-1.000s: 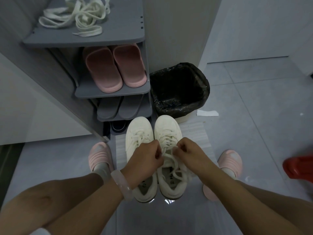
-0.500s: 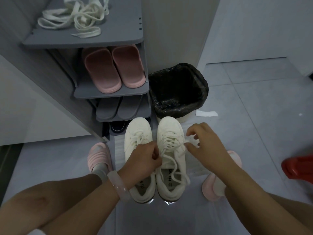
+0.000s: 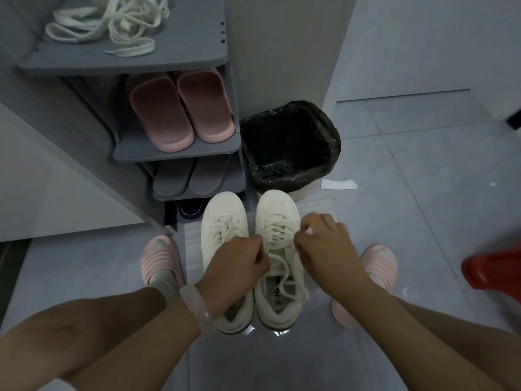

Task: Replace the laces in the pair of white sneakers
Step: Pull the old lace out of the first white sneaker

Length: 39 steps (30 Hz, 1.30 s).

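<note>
Laces like these are soft, flat and limp, so judge them as light stuff that will slide through the eyelets if you pull along their length, yet snag if you tug sideways; take hold close to the eyelet or at the stiff tip, never mid-loop. Your two white sneakers (image 3: 248, 261) stand side by side on the floor just near of the shoe rack (image 3: 180, 149), toes pointing away from you. The right sneaker (image 3: 277, 221) carries the loosened lace (image 3: 284, 266) you are working on, its ends trailing over the tongue toward the heel. Your left hand (image 3: 235, 263) is curled with the fingertips pinching that lace at the upper eyelets. Your right hand (image 3: 321, 241) is also curled at the shoe's right edge, apparently pinching a strand, though blur hides the contact. The shoes themselves look light and padded, so steady one while you draw the lace. Count two sneakers, one tangle of loose laces (image 3: 112, 26) on the top shelf, far left, how many strands you cannot tell, two pink slippers (image 3: 180, 108) below it, and one lined bin (image 3: 290, 148).
</note>
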{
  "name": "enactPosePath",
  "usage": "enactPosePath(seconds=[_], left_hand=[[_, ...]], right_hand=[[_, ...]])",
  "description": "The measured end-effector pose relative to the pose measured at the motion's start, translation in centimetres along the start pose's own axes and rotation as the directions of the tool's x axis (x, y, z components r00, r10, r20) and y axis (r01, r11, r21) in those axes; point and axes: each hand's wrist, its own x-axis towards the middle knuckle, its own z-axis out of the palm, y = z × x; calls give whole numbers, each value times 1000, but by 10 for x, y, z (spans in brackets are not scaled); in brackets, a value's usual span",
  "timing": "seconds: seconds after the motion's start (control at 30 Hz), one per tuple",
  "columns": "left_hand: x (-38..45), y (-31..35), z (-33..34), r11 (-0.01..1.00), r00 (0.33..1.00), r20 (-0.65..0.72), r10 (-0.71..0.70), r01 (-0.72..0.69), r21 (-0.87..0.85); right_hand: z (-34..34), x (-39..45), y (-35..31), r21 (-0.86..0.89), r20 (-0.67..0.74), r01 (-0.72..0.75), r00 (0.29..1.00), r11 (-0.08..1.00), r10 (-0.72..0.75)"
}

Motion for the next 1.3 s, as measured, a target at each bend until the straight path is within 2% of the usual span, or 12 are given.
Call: enactPosePath(seconds=[0.1,0.17,0.27,0.3,0.37,0.47,0.57,0.63,0.73,0.93,1.13,1.3], left_hand=[[2,0,0,998,999,0,-43,43,-44],[1,0,-1,998,999,10,-42,43,-50],[1,0,-1,996,999,10,-46,46,-71],[1,0,0,996,999,5,-49,50,-75],[2,0,0,997,999,-3,-47,47,-63],[2,1,0,999,1000,2,-15,15,-33],[1,0,-1,1000,1000,8,-4,4,-27],[1,-1,-1,999,1000,13,-5,5,-35],[2,-2,-1,999,1000,14,-7,8,-40],[1,4,-3,1000,1000,-31,0,-1,-27],[7,7,-3,998,997,-60,-40,37,-56],[11,18,2,1000,994,-110,-17,16,-12]], right_hand=[[-26,12,18,216,-169,-324,917,921,362],[-31,13,25,306,-148,-413,870,858,471],[-12,2,16,175,-23,-115,992,978,121],[-4,-2,12,120,34,-2,999,993,-2],[6,-5,9,56,141,67,987,996,-75],[6,-6,2,23,146,12,989,1000,-15],[2,-4,-5,-62,40,-6,999,998,9],[-7,3,5,-98,-108,-162,983,982,151],[-27,13,22,20,-247,-376,896,926,369],[-13,6,1,75,81,-212,975,974,206],[-7,0,-10,147,471,-304,858,941,204],[-3,-1,-17,157,516,-294,839,943,176]])
